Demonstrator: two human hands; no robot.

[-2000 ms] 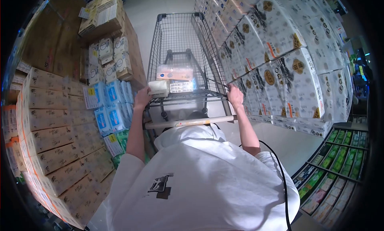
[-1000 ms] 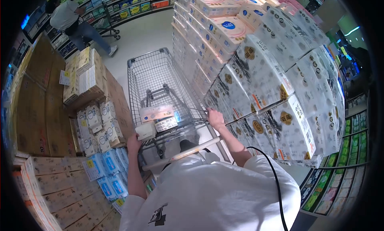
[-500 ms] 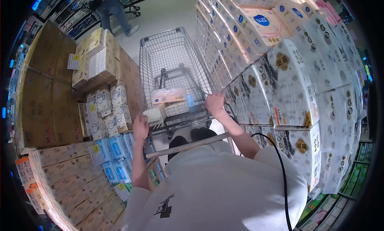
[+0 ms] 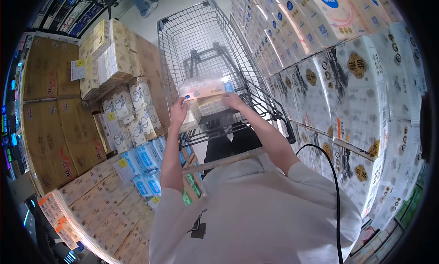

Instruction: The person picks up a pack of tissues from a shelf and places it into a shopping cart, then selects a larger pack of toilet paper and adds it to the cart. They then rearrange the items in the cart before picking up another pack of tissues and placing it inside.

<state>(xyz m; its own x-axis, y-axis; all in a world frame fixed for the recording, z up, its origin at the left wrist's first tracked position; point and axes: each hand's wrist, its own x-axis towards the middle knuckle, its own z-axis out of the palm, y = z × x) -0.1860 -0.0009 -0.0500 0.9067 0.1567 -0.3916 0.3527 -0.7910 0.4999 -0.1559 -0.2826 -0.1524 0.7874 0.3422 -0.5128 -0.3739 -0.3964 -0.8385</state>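
Observation:
A pink-and-white tissue pack (image 4: 204, 91) lies across the child-seat end of a wire shopping cart (image 4: 201, 17), between my two hands. My left hand (image 4: 179, 111) has its fingers bent against the pack's left end. At the other end my right hand (image 4: 233, 101) grips with fingers curled, partly hidden by the pack. Just below it sits a second, cream-coloured pack (image 4: 213, 106). A whitish pack (image 4: 191, 118) stands beside that one, under my left hand. Something blue (image 4: 229, 86) shows by the right end of the pink pack.
Stacked cartons (image 4: 50, 127) and tissue packs (image 4: 116, 63) line the left side. Tall wrapped bundles (image 4: 347, 85) wall in the right, close to the cart. Another person's legs (image 4: 145, 1) stand beyond. A black cable (image 4: 336, 186) hangs over my shirt.
Both hands have left the cart's side rims and come inward to the ends of the pink tissue pack. My view has shifted, and the other person's legs now sit higher in it.

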